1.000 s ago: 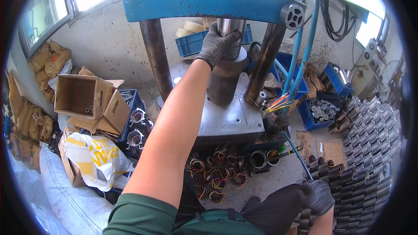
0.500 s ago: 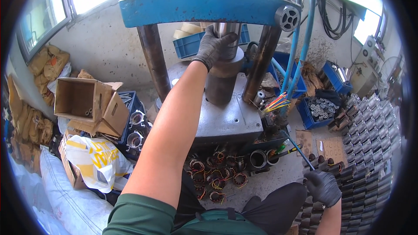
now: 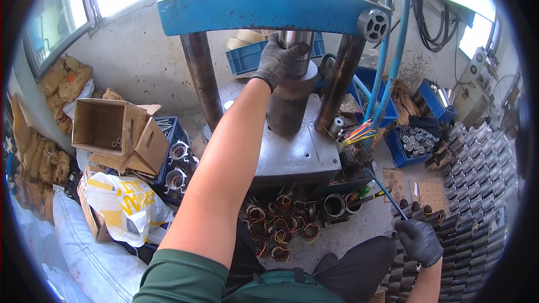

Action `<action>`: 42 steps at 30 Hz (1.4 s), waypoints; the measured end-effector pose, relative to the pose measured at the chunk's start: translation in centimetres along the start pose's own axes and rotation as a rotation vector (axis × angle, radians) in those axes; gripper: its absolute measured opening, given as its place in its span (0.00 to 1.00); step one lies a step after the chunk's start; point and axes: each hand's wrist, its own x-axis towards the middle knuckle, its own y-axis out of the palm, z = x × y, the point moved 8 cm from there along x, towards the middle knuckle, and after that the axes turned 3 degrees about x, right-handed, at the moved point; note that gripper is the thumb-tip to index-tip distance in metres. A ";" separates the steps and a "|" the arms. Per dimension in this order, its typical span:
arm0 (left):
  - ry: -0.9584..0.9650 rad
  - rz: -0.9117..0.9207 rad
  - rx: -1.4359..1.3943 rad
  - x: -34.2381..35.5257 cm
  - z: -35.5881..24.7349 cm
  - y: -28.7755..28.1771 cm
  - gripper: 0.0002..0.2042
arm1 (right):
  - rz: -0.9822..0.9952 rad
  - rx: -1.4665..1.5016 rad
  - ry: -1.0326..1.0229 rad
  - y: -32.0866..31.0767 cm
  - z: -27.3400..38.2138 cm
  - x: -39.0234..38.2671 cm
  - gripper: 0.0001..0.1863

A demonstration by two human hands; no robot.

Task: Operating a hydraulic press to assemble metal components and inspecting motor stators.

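Clock positions refer to the middle of the view, with 12 o'clock pointing away from the operator. The shiny metal cylinder (image 3: pixel 304 37) is located just past 12 o'clock, beneath the blue crossbeam (image 3: pixel 264 10) of a press; its upper end is hidden by the beam. The gloved left hand (image 3: pixel 283 59) is clamped on the cylinder, thumb across the front. Directly below is a wider dark cylinder (image 3: pixel 288 109), upright at the press table (image 3: pixel 297 157). Dark columns (image 3: pixel 202 78) flank the assembly at 11 and 2 o'clock.

The gloved right hand (image 3: pixel 420 242), at 4 o'clock, is closed around the near end of a slim rod (image 3: pixel 387 192). The rod slopes from the hand toward the press base.

Coloured wires (image 3: pixel 360 133) fan out at 3 o'clock, beside the press table. Wound coils (image 3: pixel 281 227) lie on the floor at 6 o'clock. A blue crate (image 3: pixel 405 160) of round metal parts sits at 3 o'clock; rows of metal cores (image 3: pixel 477 191) stand between 3 and 4 o'clock. An open cardboard box (image 3: pixel 149 148) is at 9 o'clock, with a white-and-yellow plastic bag (image 3: pixel 126 205) at 8 o'clock.
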 end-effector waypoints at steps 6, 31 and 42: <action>0.010 0.003 -0.010 0.5 0.6 0.0 0.43 | 0.099 -0.038 0.009 0.6 -0.3 0.0 0.13; -0.011 -0.006 0.040 0.1 0.2 -0.1 0.42 | -0.171 -0.049 -0.033 -3.1 2.1 1.9 0.12; 0.132 -0.014 -0.018 0.5 -0.2 0.3 0.49 | -0.857 -0.131 -0.214 -16.0 3.7 15.5 0.10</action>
